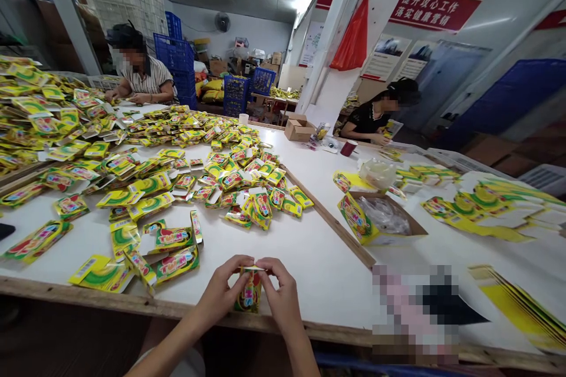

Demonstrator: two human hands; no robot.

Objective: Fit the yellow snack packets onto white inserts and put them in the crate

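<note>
Between my two hands, a small yellow candy box (248, 294) with colourful lettering stands upright near the table's front edge. My left hand (230, 283) grips its left side, fingers at the top flap. On the other side, my right hand (278, 290) pinches the top right edge, its fingertips close to those of the left. The white top edge of the box shows under my fingertips. Left of my hands lie several similar small boxes (172, 262), some with flaps open. Beyond them spreads a large heap of the same boxes (247, 177).
A wooden strip (327, 215) divides the white table (305, 265). Right of it stand an open display carton (384, 221) with clear plastic inside, and flat yellow cartons (522, 306). One person (145, 76) sits at the far left, another person (375, 115) at the right.
</note>
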